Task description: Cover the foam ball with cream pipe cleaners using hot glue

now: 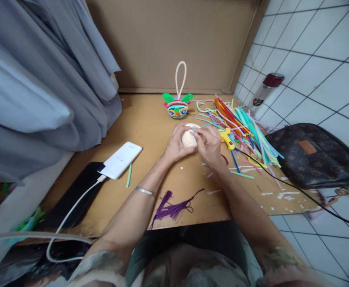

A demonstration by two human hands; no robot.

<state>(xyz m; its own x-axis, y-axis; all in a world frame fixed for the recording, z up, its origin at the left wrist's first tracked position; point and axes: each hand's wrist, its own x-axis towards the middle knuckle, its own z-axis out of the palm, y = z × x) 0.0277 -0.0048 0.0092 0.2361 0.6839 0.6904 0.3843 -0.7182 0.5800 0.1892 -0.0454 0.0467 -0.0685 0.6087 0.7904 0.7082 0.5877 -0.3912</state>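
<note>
Near the middle of the table, my left hand [175,144] is wrapped round a cream-coloured ball [189,138] with a ridged, wound-looking surface. The fingers of my right hand [209,144] are pinched together at the ball's upper right side. By those fingertips a small greyish patch shows on the ball; whatever they pinch is too small to make out. Beyond my hands sits a colourful animal-head ornament [177,109] with green ears and a cream hanging loop. Just right of my right hand lies a yellow glue gun [227,139].
Many coloured pipe cleaners [244,123] are heaped at the right. Purple tassels [171,209] lie near the front edge. A white power bank [122,160] with a cable is at the left. A patterned bag [318,159] and a bottle [265,91] stand right; a grey curtain [46,75] hangs left.
</note>
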